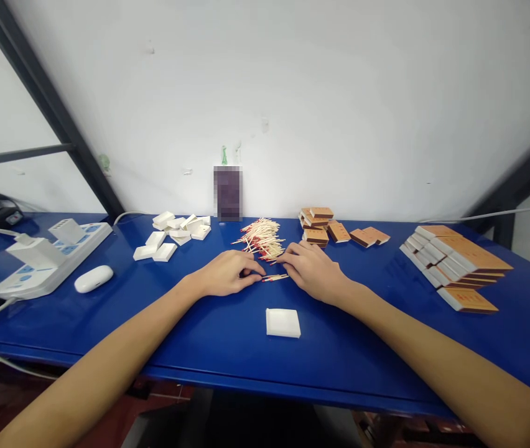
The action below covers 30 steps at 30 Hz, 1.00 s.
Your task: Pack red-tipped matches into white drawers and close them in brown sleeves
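A few red-tipped matches lie between my two hands, just in front of a heap of matches. My left hand is closed, its thumb and forefinger at the red heads. Over the plain ends is my right hand, fingers curled and closed about them, with its forefinger reaching to the near edge of the heap. How firmly each hand grips is hard to see. Nearer to me lies a white matchbox tray, open side up.
White trays are scattered at the back left. Orange matchbox sleeves sit at the back right, with stacked matchboxes farther right. A power strip and a white oval case are on the left of the blue table.
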Available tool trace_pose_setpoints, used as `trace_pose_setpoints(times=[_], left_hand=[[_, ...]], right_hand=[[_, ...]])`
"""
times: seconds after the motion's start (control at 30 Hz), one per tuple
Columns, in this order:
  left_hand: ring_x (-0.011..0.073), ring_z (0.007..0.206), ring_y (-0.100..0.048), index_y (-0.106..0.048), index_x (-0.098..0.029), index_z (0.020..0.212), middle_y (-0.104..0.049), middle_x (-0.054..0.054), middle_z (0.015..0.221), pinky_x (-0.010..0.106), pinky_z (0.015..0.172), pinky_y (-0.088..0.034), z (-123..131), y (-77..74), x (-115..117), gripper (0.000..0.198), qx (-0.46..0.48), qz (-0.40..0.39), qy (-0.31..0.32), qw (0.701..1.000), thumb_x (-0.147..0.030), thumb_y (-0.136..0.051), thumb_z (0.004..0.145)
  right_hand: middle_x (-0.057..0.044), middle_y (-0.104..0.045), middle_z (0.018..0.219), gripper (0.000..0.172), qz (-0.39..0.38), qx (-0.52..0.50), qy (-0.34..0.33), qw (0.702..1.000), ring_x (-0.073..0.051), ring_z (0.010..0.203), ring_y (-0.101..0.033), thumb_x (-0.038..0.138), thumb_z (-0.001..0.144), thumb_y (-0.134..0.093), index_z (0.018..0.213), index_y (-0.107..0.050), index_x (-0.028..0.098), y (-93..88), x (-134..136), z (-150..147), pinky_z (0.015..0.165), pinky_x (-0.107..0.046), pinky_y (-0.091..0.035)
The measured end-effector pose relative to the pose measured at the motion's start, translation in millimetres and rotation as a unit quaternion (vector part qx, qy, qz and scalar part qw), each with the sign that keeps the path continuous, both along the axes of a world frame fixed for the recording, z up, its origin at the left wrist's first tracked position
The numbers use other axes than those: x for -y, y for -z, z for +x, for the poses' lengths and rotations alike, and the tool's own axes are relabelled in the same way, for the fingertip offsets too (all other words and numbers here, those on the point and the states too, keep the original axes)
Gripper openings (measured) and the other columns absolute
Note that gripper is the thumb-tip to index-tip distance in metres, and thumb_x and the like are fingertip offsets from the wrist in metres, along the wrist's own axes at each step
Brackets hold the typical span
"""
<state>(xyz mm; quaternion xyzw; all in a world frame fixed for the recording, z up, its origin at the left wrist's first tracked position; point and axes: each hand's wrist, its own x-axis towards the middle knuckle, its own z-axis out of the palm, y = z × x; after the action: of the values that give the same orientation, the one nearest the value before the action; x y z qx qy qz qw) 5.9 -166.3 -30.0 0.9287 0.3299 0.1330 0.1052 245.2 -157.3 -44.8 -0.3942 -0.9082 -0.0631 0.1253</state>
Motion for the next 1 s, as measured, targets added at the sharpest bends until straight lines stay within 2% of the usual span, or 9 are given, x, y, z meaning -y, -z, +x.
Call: trace_pose_setpoints(times=[0.23, 0.4, 0.57, 0.83, 1.0], left_hand=[[0.0134, 0.076, -0.063, -0.073, -0.019, 0.102, -0.070, 0.003, 0.088, 0.023, 0.071, -0.043, 4.7, 3.7, -2.6, 0.021, 0.016, -0.003, 0.006, 1.000, -0.026, -0.053, 0.096], [0.0123, 0.070, -0.060, -0.072, -0.018, 0.100, -0.069, 0.002, 0.085, 0.023, 0.067, -0.043, 3.5, 2.2, 0.2, 0.020, 0.020, -0.001, -0.011, 1.000, -0.022, -0.054, 0.092], [0.0111, 0.062, -0.056, -0.072, -0.019, 0.105, -0.067, 0.002, 0.082, 0.024, 0.065, -0.043, 1.4, -1.1, 3.3, 0.024, 0.011, -0.008, -0.018, 1.000, -0.023, -0.058, 0.086], [0.0140, 0.069, -0.059, -0.067, -0.021, 0.116, -0.067, 0.001, 0.082, 0.025, 0.067, -0.042, 4.7, 2.3, 3.1, 0.030, -0.012, 0.012, -0.025, 1.000, -0.028, -0.053, 0.090], [0.0151, 0.074, -0.062, -0.063, -0.021, 0.122, -0.070, 0.002, 0.092, 0.027, 0.075, -0.045, 5.6, 5.2, 1.9, 0.033, -0.009, 0.023, -0.012, 1.000, -0.028, -0.051, 0.092]], right_hand=[[-0.009, -0.066, 0.100, 0.028, -0.032, -0.031, -0.047, 0.998, -0.022, 0.092, -0.052, 0.018, 0.097, -0.044, 0.106, -0.071, 0.018, 0.5, 7.1, -0.1, 0.081, -0.036, -0.038], [-0.008, -0.065, 0.100, 0.029, -0.027, -0.039, -0.020, 0.999, -0.022, 0.093, -0.053, 0.017, 0.096, -0.045, 0.112, -0.070, 0.019, -2.3, 9.5, 0.3, 0.080, -0.035, -0.038], [-0.009, -0.065, 0.101, 0.027, -0.010, -0.026, -0.019, 0.999, -0.022, 0.093, -0.053, 0.018, 0.097, -0.046, 0.109, -0.071, 0.020, -1.0, 7.2, 2.4, 0.080, -0.035, -0.038], [-0.008, -0.065, 0.095, 0.030, -0.022, -0.056, -0.001, 0.998, -0.022, 0.090, -0.055, 0.030, 0.101, -0.043, 0.096, -0.069, 0.018, 0.4, 3.3, -4.8, 0.081, -0.036, -0.039], [-0.006, -0.064, 0.096, 0.020, -0.030, -0.083, 0.013, 0.996, -0.021, 0.089, -0.055, 0.028, 0.097, -0.050, 0.090, -0.067, 0.019, 4.0, -2.4, -12.4, 0.080, -0.034, -0.039]])
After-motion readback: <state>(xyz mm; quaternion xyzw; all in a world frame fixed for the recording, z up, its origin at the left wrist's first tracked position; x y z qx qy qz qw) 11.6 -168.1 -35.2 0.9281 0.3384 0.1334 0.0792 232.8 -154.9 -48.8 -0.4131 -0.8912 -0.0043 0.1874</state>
